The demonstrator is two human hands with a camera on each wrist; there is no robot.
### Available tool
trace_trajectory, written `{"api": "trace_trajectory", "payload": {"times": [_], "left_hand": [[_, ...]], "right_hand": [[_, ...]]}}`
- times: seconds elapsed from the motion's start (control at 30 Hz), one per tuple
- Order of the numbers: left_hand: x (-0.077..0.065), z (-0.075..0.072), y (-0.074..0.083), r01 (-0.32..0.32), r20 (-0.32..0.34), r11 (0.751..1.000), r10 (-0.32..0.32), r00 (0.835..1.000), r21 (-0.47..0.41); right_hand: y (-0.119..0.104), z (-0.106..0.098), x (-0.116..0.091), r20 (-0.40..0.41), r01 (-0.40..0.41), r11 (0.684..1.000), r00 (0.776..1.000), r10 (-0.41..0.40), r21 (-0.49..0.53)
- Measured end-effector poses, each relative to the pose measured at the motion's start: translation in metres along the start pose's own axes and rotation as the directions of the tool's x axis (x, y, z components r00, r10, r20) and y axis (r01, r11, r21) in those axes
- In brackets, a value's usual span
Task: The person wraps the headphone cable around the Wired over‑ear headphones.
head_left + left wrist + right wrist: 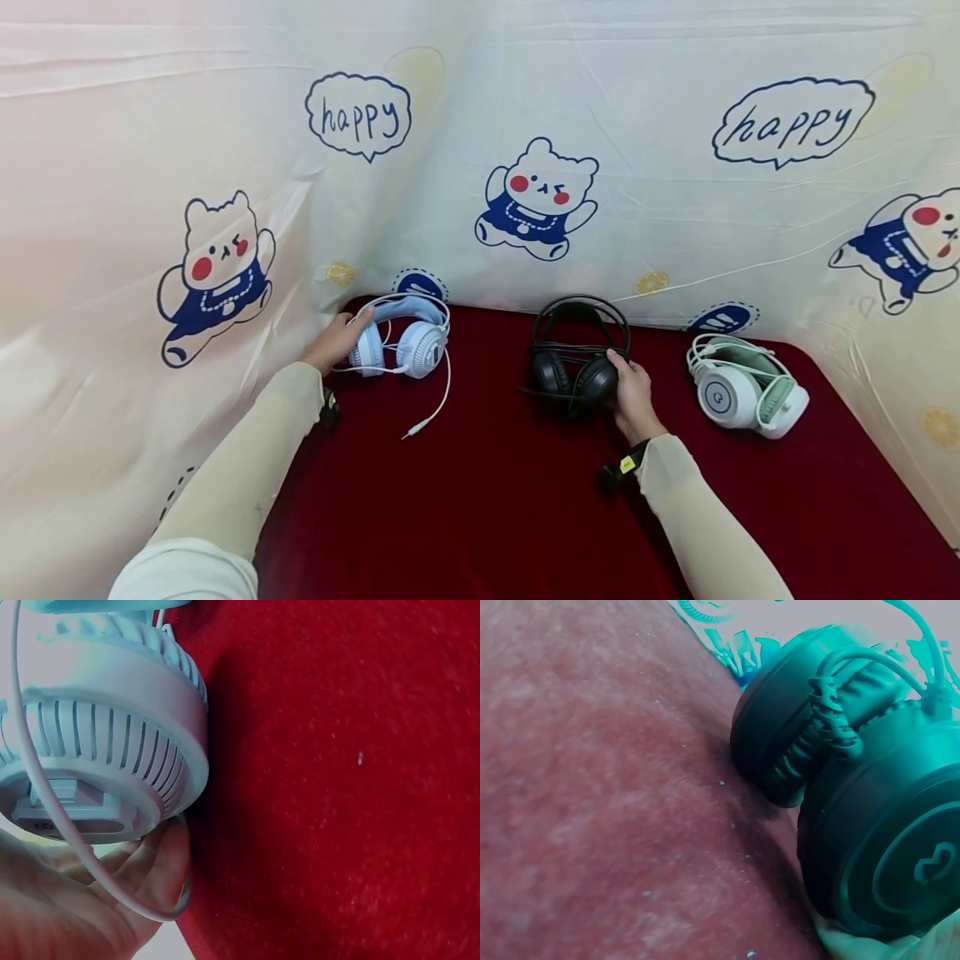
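Observation:
At the back left, my left hand (337,340) grips the outer ear cup of light blue headphones (422,348) standing with the headband up. In the left wrist view, the fingers curl against that slotted ear cup (127,675), and a white cable (64,814) loops across it. My right hand (633,398) holds the right ear cup of black headphones (597,382), also upright near the back middle. The right wrist view shows both black ear cups (900,840), with only part of the hand (870,946) visible beneath one.
White and green headphones (723,398) lie on the right of the dark red cloth (465,500), their cable wound around them. The light blue headphones' plug (411,433) trails forward on the cloth. A printed curtain (660,208) hangs close behind and at both sides.

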State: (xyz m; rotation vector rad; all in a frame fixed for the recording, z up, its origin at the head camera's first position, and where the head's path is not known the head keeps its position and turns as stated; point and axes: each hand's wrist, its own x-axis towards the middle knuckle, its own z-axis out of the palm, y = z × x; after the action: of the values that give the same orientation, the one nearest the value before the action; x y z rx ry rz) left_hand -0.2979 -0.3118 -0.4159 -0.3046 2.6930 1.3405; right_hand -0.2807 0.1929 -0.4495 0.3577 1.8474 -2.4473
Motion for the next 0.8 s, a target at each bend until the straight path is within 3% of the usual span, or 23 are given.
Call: {"api": "trace_trajectory", "payload": {"times": [0.1,0.57,0.8], "left_hand": [[0.003,0.0,0.0,0.001,0.019,0.999,-0.001,1.0,-0.047],[0.007,0.001,-0.001,0.017,0.034,0.995,-0.014,0.999,-0.1],[0.007,0.0,0.0,0.032,0.06,0.991,-0.024,0.998,-0.132]], "right_hand": [[-0.002,0.0,0.001,-0.008,-0.004,1.0,1.0,0.004,-0.027],[-0.007,-0.002,0.009,-0.025,-0.04,0.996,0.999,0.038,-0.085],[-0.011,-0.01,0.011,-0.025,-0.037,0.975,0.999,0.032,-0.219]]}}
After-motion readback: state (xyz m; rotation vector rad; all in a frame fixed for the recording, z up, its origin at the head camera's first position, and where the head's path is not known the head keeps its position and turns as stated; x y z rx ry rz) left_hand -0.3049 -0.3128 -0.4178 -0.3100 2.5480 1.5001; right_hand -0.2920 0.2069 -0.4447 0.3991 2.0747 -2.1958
